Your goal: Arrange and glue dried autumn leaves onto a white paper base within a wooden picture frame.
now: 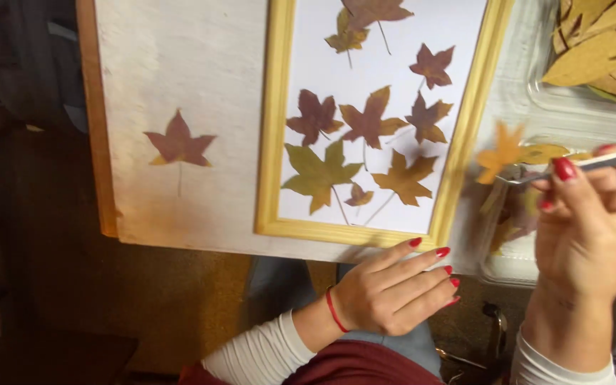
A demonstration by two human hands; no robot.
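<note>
The frame (274, 142) is pale yellow wood around a white sheet (393, 85). On the sheet lie leaves in maroon, rust and ochre, with one olive-green leaf (319, 175). A lone reddish-brown leaf (178, 145) lies on the whitewashed board (201, 71), which has an orange-brown edge. The tweezers (593, 162) are silver and pinch an orange-yellow leaf (502, 153). Both hands (393, 289) have red nails; the left wrist wears a red string (334, 311). The sleeves (258, 353) are white.

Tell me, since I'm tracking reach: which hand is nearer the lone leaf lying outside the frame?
Left. The left hand rests below the frame, right of the lone leaf; the right hand is beyond the frame.
</note>
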